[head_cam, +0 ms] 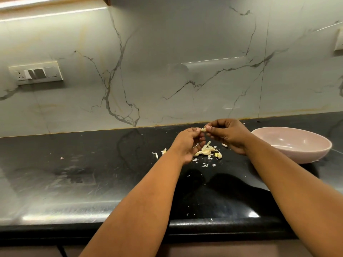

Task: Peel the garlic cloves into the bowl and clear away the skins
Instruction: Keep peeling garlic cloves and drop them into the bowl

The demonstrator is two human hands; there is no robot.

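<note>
A glossy black counter [92,182] runs under a veined marble wall [167,71]. One pink bowl [295,145] sits right. Both hands, left hand [187,143] and right hand [230,134], pinch one garlic clove [203,129] above one pile of cloves and skins [207,152].

Both arms reach forward, bare and nearly straight. The left hand [187,143] and the right hand [229,135] meet in the middle, fingers curled. Their fingertips pinch one small garlic clove [203,129] between them.

A glossy black stone counter [92,182] meets a polished veined marble backsplash [167,62]; the pink bowl [297,151] looks smooth and glazed.
</note>
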